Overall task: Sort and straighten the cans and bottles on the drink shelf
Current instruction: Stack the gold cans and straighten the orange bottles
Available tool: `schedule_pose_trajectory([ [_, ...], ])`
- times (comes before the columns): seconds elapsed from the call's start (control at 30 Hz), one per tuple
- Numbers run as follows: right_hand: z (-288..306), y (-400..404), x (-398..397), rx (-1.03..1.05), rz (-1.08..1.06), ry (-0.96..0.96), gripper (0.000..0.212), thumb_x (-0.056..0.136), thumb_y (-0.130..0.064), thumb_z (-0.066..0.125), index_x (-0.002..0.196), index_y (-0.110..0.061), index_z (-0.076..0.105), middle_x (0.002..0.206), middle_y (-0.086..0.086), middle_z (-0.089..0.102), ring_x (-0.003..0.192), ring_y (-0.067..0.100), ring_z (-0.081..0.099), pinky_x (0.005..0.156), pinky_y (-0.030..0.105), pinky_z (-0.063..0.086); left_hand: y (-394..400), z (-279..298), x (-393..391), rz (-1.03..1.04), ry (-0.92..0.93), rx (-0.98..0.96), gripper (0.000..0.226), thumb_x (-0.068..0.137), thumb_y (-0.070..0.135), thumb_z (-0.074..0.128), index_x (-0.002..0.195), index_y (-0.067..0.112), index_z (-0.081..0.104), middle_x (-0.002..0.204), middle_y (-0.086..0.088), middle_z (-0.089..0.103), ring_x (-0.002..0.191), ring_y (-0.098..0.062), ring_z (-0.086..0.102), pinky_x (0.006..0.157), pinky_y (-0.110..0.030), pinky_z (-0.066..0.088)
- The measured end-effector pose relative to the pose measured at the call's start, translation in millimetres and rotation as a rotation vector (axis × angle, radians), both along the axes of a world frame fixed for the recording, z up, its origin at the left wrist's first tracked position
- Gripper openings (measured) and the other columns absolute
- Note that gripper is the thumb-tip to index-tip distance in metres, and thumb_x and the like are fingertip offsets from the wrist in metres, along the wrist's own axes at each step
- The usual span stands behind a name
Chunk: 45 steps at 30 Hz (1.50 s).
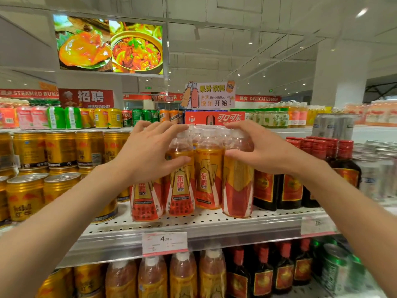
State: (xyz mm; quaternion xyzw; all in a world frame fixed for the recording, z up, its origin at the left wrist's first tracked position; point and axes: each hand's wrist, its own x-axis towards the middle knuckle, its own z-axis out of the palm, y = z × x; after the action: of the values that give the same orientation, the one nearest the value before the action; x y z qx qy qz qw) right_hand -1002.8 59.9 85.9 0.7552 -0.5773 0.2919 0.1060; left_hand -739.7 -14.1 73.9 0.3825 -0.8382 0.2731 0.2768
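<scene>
Several orange energy-drink bottles (206, 179) with red and gold labels stand in a cluster on the middle shelf (214, 226). My left hand (148, 151) wraps the top and neck of the left front bottle (180, 190), fingers over its cap and thumb against its shoulder. My right hand (257, 147) grips the rightmost bottle (237, 190) the same way, near its cap. That bottle's label faces sideways. The bottle between them (208, 179) shows its label to the front.
Gold cans (60, 149) are stacked to the left, dark bottles with red caps (290, 190) stand to the right, silver cans (382, 175) beyond them. A price tag (164, 243) hangs on the shelf edge. More bottles fill the shelf below; cans and a red carton (214, 118) sit above.
</scene>
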Motion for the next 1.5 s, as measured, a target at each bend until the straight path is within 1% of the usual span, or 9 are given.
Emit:
schedule_pose_trajectory([
  [0.1,-3,-3,2,-0.088,-0.055,0.001,0.073,0.086,-0.058,0.068,0.148,-0.03,0.041,0.145,-0.005,0.045,0.126,0.012,0.048,0.109,0.037,0.042,1,0,0,-0.006,0.015,0.0,0.082,0.082,0.079,0.034,0.151,0.034,0.033,0.146,0.005,0.052,0.134,-0.018,0.048,0.115,-0.045,0.024],
  [0.37,-4,-5,5,-0.094,-0.11,0.063,0.077,0.086,-0.068,0.058,0.15,-0.03,0.038,0.139,-0.004,0.044,0.086,0.0,0.054,0.092,0.033,0.049,1,-1,1,-0.005,0.016,-0.003,0.081,0.084,0.079,0.034,0.152,0.034,0.032,0.143,0.006,0.052,0.132,-0.017,0.049,0.114,-0.045,0.024],
  [0.5,-4,-8,2,-0.102,-0.154,0.095,0.078,0.087,-0.066,0.058,0.151,-0.029,0.035,0.147,0.0,0.042,0.114,0.014,0.055,0.103,0.039,0.046,1,-3,1,-0.007,0.016,-0.008,0.081,0.084,0.078,0.034,0.153,0.035,0.031,0.146,0.007,0.05,0.133,-0.017,0.048,0.115,-0.045,0.023],
  [0.67,9,-13,14,-0.105,-0.124,0.226,0.082,0.085,-0.071,0.054,0.152,-0.028,0.035,0.15,-0.001,0.042,0.138,0.019,0.04,0.114,0.042,0.037,1,-4,2,-0.013,0.032,-0.03,0.079,0.085,0.077,0.038,0.153,0.036,0.032,0.148,0.008,0.05,0.135,-0.019,0.043,0.114,-0.046,0.022],
  [0.83,27,-30,37,-0.03,-0.136,0.395,0.089,0.077,-0.075,0.063,0.151,-0.032,0.038,0.147,-0.003,0.049,0.135,0.02,0.047,0.113,0.05,0.036,3,0,4,-0.02,0.018,0.003,0.081,0.085,0.076,0.044,0.155,0.038,0.025,0.153,0.01,0.044,0.138,-0.016,0.04,0.118,-0.046,0.02],
  [1.03,39,-41,41,-0.016,-0.156,0.487,0.082,0.069,-0.07,0.075,0.134,-0.025,0.051,0.126,-0.005,0.064,0.116,0.019,0.058,0.101,0.046,0.046,3,0,5,-0.029,0.017,0.0,0.084,0.086,0.075,0.046,0.157,0.037,0.022,0.154,0.01,0.043,0.138,-0.015,0.041,0.118,-0.045,0.02],
  [1.17,44,-49,46,0.022,-0.146,0.463,0.077,0.07,-0.063,0.079,0.13,-0.024,0.052,0.12,-0.003,0.065,0.108,0.02,0.058,0.093,0.04,0.048,4,-2,4,-0.03,0.024,-0.007,0.084,0.086,0.074,0.047,0.157,0.037,0.021,0.154,0.011,0.042,0.138,-0.015,0.041,0.118,-0.046,0.02],
  [1.37,44,-53,48,0.054,-0.085,0.39,0.076,0.069,-0.055,0.084,0.129,-0.023,0.05,0.125,-0.003,0.062,0.11,0.02,0.058,0.095,0.041,0.051,4,-4,5,-0.028,0.039,-0.015,0.083,0.088,0.074,0.045,0.157,0.037,0.019,0.155,0.011,0.04,0.14,-0.015,0.038,0.118,-0.045,0.018],
  [1.5,42,-55,41,0.055,-0.093,0.334,0.074,0.068,-0.065,0.079,0.123,-0.026,0.049,0.118,-0.005,0.061,0.104,0.018,0.058,0.092,0.041,0.052,3,-4,4,-0.033,0.04,-0.021,0.082,0.088,0.073,0.046,0.157,0.036,0.022,0.154,0.01,0.041,0.14,-0.015,0.038,0.117,-0.044,0.018],
])
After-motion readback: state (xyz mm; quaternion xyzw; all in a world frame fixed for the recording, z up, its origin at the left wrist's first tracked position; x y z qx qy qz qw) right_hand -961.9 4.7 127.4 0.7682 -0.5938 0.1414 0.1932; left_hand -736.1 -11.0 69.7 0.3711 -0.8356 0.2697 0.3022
